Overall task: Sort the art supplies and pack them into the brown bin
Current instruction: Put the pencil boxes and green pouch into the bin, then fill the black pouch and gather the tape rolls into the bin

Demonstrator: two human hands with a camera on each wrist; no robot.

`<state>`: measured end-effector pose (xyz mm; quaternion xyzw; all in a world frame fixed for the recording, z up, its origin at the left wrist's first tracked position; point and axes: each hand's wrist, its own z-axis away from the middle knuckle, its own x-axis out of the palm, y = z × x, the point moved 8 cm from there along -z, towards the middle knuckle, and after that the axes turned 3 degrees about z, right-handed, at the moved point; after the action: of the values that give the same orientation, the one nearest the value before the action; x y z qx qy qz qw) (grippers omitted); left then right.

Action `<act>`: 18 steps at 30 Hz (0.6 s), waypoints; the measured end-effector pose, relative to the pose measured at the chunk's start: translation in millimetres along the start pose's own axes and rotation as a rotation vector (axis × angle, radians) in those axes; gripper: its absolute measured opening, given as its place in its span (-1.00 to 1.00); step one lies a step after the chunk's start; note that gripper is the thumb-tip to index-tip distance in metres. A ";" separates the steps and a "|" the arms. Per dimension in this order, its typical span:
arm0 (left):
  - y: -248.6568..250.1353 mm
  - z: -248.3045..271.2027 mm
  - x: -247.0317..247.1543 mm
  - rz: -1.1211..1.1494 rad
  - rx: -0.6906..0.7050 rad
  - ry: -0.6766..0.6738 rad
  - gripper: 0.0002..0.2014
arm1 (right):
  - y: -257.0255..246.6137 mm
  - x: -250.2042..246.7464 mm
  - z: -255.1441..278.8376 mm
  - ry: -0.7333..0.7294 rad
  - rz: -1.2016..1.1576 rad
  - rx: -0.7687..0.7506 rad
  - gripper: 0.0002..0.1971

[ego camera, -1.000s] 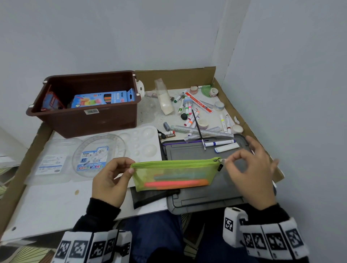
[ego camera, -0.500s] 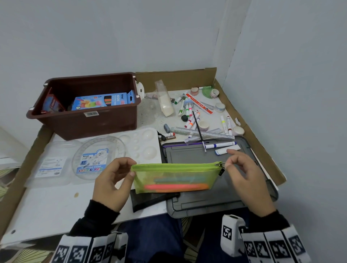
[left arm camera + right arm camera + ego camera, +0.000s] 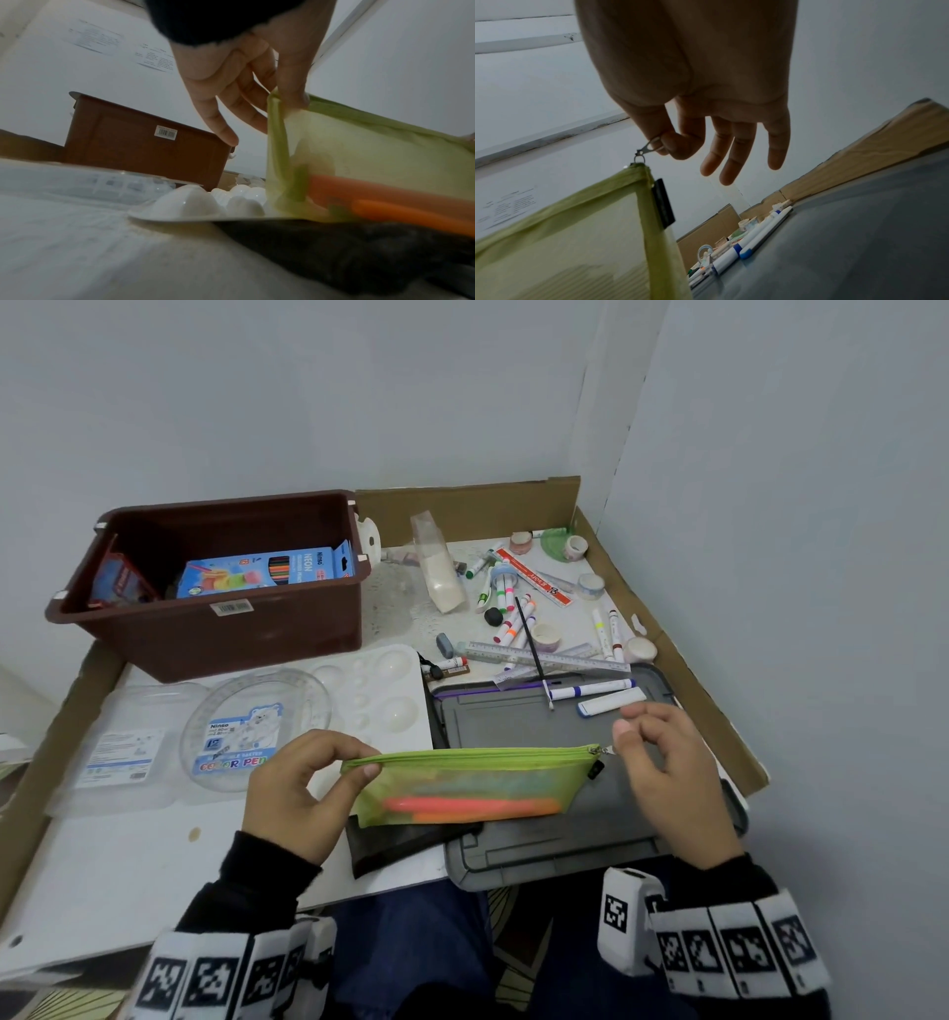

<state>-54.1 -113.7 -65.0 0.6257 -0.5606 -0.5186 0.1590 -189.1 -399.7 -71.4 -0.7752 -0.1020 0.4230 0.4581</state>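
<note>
A green mesh zip pouch (image 3: 472, 783) with orange pens inside hangs between my hands, just above the table's front. My left hand (image 3: 308, 788) pinches its left top corner (image 3: 280, 101) between thumb and fingers. My right hand (image 3: 662, 762) pinches the metal zipper pull (image 3: 649, 147) at the pouch's right end, the other fingers loose. The zipper looks closed along the top. The brown bin (image 3: 215, 629) stands at the back left and holds a blue pencil box (image 3: 267, 570) and a red box (image 3: 120, 582).
A grey tray lid (image 3: 565, 824) lies under the pouch, with two white markers (image 3: 595, 695) on its far edge. Loose markers, rulers (image 3: 544, 657) and tape rolls clutter the back right. A white palette (image 3: 369, 695), a clear round case (image 3: 251, 726) and a black pouch (image 3: 400, 839) lie left.
The right hand has closed its thumb and finger on the zipper pull. The pouch stays held about where it was; the view has shifted slightly.
</note>
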 end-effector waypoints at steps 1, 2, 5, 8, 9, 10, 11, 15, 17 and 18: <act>1.1 -1.3 1.0 -0.001 0.001 -0.010 -0.80 | 0.9 0.4 -0.4 0.003 -0.012 0.004 -0.72; 0.5 -2.2 1.9 0.005 -0.010 -0.020 -0.77 | 2.0 1.2 -0.5 0.004 -0.028 0.012 -0.71; -4.8 -2.3 2.8 0.003 -0.061 -0.058 -0.67 | 2.0 7.4 1.6 -0.072 -0.137 0.025 -0.79; -5.6 -2.3 0.3 -0.004 -0.060 -0.067 -0.67 | -4.7 19.4 9.6 -0.265 -0.336 0.019 -0.69; -3.2 -2.2 0.2 0.003 -0.052 -0.071 -0.70 | -5.1 24.6 12.1 -0.326 -0.318 0.018 -0.64; -0.3 -2.4 1.0 0.015 -0.047 -0.080 -0.76 | -5.5 29.4 14.1 -0.364 -0.291 0.018 -0.65; 2.6 -2.7 2.2 0.029 -0.050 -0.092 -0.83 | -6.2 33.0 15.0 -0.381 -0.275 0.020 -0.73; 11.2 -6.2 1.3 0.052 -0.059 -0.152 -0.86 | -11.3 39.1 13.7 -0.425 -0.249 0.005 -0.86; 19.5 -10.3 -2.5 -0.003 -0.014 -0.189 -0.85 | -18.8 38.2 12.2 -0.445 -0.232 -0.024 -0.84; 25.3 -12.8 -4.0 -0.052 0.024 -0.212 -0.86 | -23.6 38.0 10.5 -0.453 -0.217 -0.032 -0.84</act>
<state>-56.4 -123.2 -38.1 0.5835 -0.5641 -0.5790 0.0780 -168.0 -359.2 -76.2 -0.6523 -0.2915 0.5325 0.4538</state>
